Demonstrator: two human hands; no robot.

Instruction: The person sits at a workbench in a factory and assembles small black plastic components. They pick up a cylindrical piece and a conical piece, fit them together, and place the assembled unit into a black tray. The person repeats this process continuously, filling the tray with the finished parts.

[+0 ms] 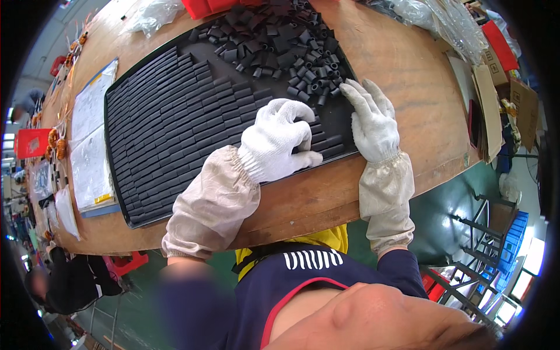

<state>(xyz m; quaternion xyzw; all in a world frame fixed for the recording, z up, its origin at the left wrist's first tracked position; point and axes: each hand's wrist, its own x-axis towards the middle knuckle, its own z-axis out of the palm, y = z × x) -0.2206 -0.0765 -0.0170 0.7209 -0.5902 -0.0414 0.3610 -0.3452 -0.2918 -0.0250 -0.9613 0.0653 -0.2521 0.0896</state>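
Observation:
A black tray (337, 121) lies on the wooden table in front of me. Small black tubes (181, 125) fill its left and middle in tight, lengthwise rows. At the tray's far right, loose black tubes (280, 46) form a jumbled heap. My left hand (273, 143), in a white knit glove, rests over the near right ends of the rows. Its fingers are bent and apart, with nothing visible between them. At the tray's right edge, my gloved right hand (374, 119) has its fingers stretched out, their tips beside the loose tubes. Whether they touch one is unclear.
Papers in a clear sleeve (93, 134) lie left of the tray on the table (420, 105). Clear plastic bags sit along the far edge. Cardboard (487, 111) stands at the right end. Copper-coloured coils (60, 146) and a red box (33, 143) are at far left.

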